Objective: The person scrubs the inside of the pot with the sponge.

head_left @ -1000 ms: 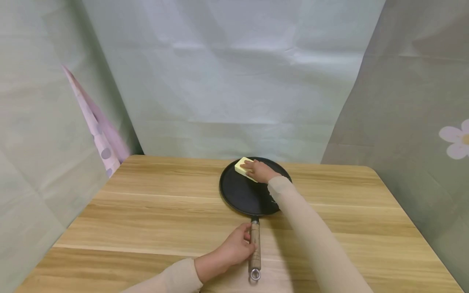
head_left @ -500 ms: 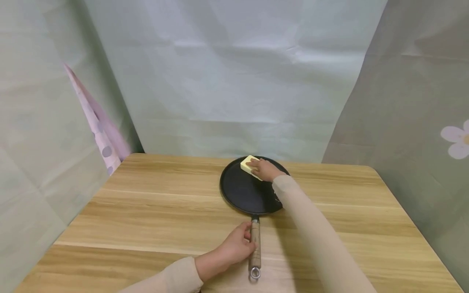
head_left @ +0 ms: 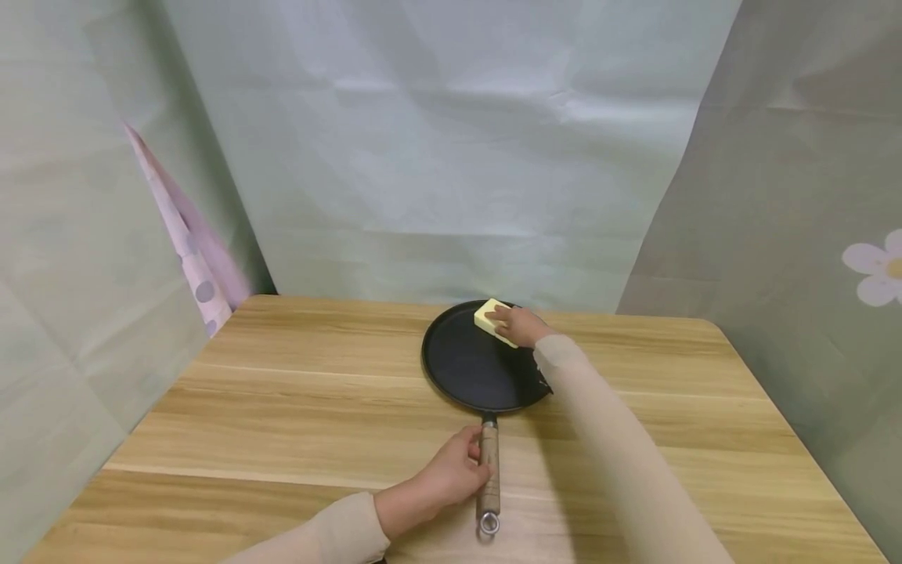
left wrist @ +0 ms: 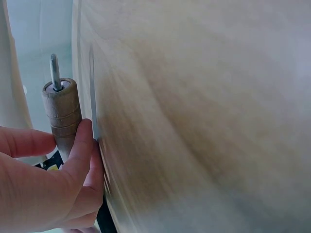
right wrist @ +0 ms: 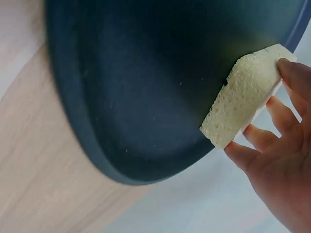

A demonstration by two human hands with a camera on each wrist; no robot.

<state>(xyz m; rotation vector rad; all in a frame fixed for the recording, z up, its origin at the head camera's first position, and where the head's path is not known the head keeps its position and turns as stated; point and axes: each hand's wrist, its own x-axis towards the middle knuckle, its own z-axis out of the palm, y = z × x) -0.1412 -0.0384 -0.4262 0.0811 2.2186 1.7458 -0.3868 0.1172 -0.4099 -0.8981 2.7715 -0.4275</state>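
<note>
**Scrubbing the far edge of the pan**

The right hand pinches a yellow sponge between thumb and fingers, pressed flat on the far side of the black pan. The left hand curls around the wooden handle, near the person on the table. A good scrub likely needs even pressure near the rim while the handle grip keeps the pan from turning.

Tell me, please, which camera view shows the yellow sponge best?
The right wrist view: the sponge fills the frame, porous, pinched by the right hand on the pan. The head view shows it small and far; the left wrist view misses it.
</note>
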